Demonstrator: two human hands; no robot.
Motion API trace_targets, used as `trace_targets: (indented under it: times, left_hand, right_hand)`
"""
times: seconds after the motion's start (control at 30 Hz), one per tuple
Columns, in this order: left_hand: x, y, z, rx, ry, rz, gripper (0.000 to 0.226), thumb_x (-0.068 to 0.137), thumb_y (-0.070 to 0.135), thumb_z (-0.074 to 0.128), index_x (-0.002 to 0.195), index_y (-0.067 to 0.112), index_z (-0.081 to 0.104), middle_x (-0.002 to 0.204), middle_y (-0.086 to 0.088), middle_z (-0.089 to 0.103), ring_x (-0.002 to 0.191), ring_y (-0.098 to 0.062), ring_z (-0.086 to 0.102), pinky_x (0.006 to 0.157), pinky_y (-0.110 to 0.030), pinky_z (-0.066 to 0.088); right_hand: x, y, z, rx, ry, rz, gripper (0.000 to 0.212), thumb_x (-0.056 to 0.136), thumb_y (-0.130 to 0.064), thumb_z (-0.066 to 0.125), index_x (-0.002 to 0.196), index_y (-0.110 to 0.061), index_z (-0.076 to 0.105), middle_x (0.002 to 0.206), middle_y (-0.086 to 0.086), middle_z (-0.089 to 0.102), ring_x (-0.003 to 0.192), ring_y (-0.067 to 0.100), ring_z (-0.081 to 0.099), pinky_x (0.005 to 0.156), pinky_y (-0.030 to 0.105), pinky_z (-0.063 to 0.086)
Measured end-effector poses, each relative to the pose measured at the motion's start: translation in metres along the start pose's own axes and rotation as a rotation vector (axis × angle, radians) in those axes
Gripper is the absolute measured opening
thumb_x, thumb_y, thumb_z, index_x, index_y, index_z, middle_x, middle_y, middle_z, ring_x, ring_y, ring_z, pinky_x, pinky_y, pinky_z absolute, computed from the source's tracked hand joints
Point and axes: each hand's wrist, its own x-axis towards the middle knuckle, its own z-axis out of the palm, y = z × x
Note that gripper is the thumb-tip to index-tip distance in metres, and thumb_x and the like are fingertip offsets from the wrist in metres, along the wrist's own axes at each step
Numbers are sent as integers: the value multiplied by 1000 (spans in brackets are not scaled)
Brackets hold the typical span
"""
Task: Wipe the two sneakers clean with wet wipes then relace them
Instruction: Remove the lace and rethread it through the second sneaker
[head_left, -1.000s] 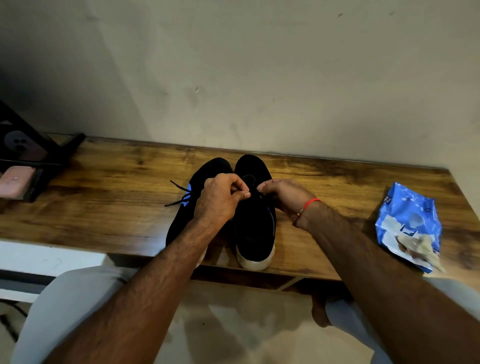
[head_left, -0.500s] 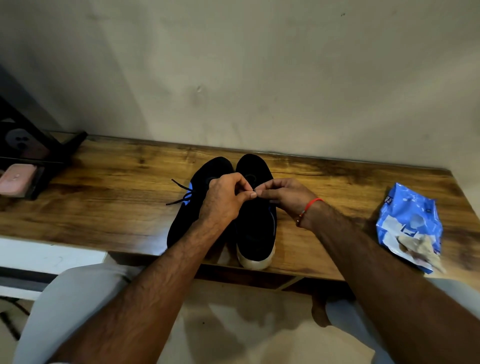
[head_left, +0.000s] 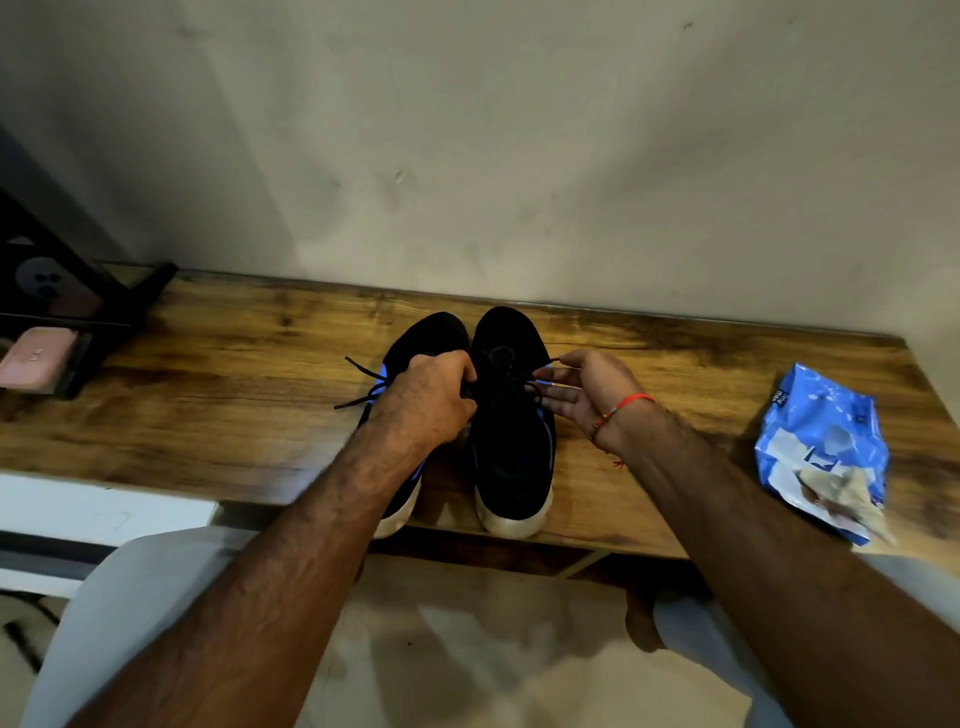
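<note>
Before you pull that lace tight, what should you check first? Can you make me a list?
1. Right hand pinches a lace end: ok.
2. Left hand has the other end: cannot tell, fingers hide it.
3. Right sneaker stands flat on the table: ok.
4. Left sneaker laced: cannot tell, its ends lie loose.
5. Wipes pack clear of the hands: ok.

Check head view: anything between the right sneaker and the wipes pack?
Only the right hand and forearm over bare tabletop, between the right sneaker and wipes pack.
</note>
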Motion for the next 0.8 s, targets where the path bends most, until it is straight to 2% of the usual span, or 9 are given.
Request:
trace_targets:
  times: [0.1, 0.17, 0.23, 0.3, 0.43, 0.57, 0.67, 0.73, 0.8]
  left_hand:
    - [-3, 6, 4, -40, 12, -59, 11, 98, 28, 64, 106, 30, 58, 108, -7, 63, 69, -18, 71, 57, -32, 61]
    - [-6, 13, 3, -152, -11, -108, 6, 102, 29, 59, 105, 25, 58, 103, -8, 65, 58, -15, 70, 39, -21, 48]
    - [-11, 19, -2, -262, -74, -151, 11, 106, 31, 52, 110, 21, 55, 92, -9, 72, 53, -15, 69, 34, -19, 42]
    - [-13, 20, -7, -299, -172, -193, 14, 110, 27, 41, 120, 21, 49, 85, -11, 76, 53, -17, 69, 36, -21, 44]
    - [-20, 20, -9, -266, -388, -305, 34, 111, 19, 31, 138, 1, 42, 89, -24, 75, 64, -26, 75, 43, -27, 52]
    - [-22, 22, -7, -328, -418, -296, 34, 109, 16, 36, 141, 3, 41, 99, -27, 68, 77, -34, 77, 54, -37, 62]
    - [-19, 19, -12, -340, -434, -279, 26, 107, 18, 47, 128, 2, 49, 102, -20, 66, 81, -30, 76, 57, -37, 63]
    - [-19, 16, -15, -296, -444, -246, 11, 103, 17, 57, 109, 8, 53, 101, -16, 69, 79, -24, 75, 57, -33, 62]
    - [-15, 12, -14, -261, -407, -220, 9, 100, 12, 63, 100, 12, 54, 98, -15, 71, 74, -21, 75, 54, -31, 61]
  right_hand:
    - [-5, -2, 0, 48, 26, -7, 30, 104, -10, 31, 81, -1, 48, 89, 20, 61, 94, 38, 62, 99, 49, 49]
    - [-5, -2, 0, 62, 35, -14, 31, 105, -12, 29, 83, 1, 48, 94, 22, 61, 96, 39, 63, 97, 50, 50]
    - [-2, -1, 0, 37, 27, -22, 28, 106, -14, 30, 96, 3, 50, 98, 20, 62, 93, 37, 66, 93, 50, 52]
    - [1, 0, -1, 19, 11, -24, 21, 105, -14, 32, 110, -2, 48, 94, 18, 63, 91, 37, 68, 93, 51, 53]
    - [2, -1, -3, 9, 12, -39, 16, 105, -13, 35, 118, -10, 45, 92, 17, 64, 88, 37, 69, 88, 52, 55]
    - [0, -1, -4, -10, 23, -58, 12, 103, -13, 42, 112, -13, 50, 91, 14, 60, 89, 35, 68, 81, 48, 59]
    - [1, 2, -2, -134, 93, -168, 11, 98, -12, 53, 108, -16, 53, 99, 9, 57, 91, 27, 62, 82, 45, 58]
    - [5, 6, -5, -392, 173, -366, 17, 93, -14, 61, 110, -19, 57, 110, 4, 56, 100, 19, 57, 90, 41, 52]
    - [5, 8, -7, -708, 153, -599, 17, 92, -20, 65, 109, -22, 64, 119, -1, 55, 111, 13, 51, 96, 32, 45]
